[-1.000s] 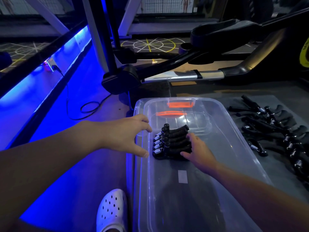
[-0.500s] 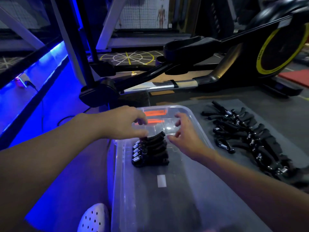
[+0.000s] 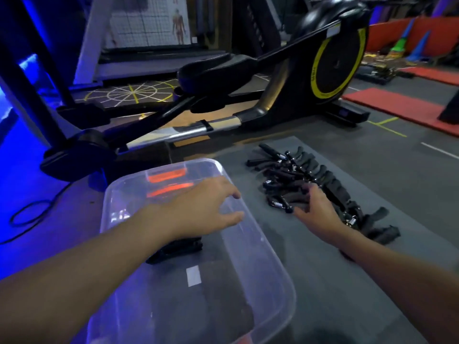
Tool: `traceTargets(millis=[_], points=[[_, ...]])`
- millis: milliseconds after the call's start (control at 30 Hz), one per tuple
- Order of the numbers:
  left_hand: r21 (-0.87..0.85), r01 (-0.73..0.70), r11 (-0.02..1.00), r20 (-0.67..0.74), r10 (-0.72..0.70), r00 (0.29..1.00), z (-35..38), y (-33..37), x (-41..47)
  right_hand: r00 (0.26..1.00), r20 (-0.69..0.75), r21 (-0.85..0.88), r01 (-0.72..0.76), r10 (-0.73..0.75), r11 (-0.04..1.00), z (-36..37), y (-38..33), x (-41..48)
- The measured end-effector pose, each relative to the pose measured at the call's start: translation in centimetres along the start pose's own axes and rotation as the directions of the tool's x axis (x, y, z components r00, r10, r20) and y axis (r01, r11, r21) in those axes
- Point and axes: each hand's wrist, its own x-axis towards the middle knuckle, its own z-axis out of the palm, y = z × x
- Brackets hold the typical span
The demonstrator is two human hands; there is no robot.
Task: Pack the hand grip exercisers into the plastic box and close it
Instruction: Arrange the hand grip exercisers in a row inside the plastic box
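While the black elliptical trainer (image 3: 248,100) fills the back of the room, the work is going on low down in front of it, on a grey floor mat (image 3: 360,165). On the mat's left part sits the clear plastic box (image 3: 273,264), open on top, with no lid that I can see. Something orange shows through its far end, but I cannot tell what it is.

To the right of the box, most of the hand grip exercisers (image 3: 298,175) lie in a loose black pile on the mat, foam handles and steel springs crossing one another. A small packed stack (image 3: 176,248) is already inside the box by its left wall, half hidden under the forearm.

Over the middle of the box the left hand (image 3: 206,209) hovers with its fingers spread and slack, holding nothing. On the near edge of the pile lies the right hand (image 3: 318,209), its fingertips down among the handles. The blur hides whether they have closed on anything.

Most of the job looks undone to me. The tangle is the main hazard, because pulling one exerciser could drag its neighbours along and spill them short of the box. Grips tossed in loosely may also heap too high for the lid to shut.
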Motion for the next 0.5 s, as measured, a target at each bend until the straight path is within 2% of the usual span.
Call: traceTargets(millis=[167, 333, 500], points=[[0.118, -0.067, 0.991, 0.041, 0.062, 0.997, 2.4, 2.7, 1.6, 0.980, -0.040, -0.099, -0.196, 0.193, 0.976, -1.7, 6.8, -0.9], [0.176, -0.061, 0.982, 0.072, 0.049, 0.996, 3.4, 3.0, 2.6, 0.962, -0.100, -0.064, -0.261, 0.254, 0.963, -2.1, 10.2, -0.7], [0.176, -0.080, 0.981, 0.110, 0.061, 0.992, 4.7, 2.0, 3.3, 0.946, -0.087, -0.044, -0.317, 0.313, 0.947, -1.7, 12.2, 0.6]])
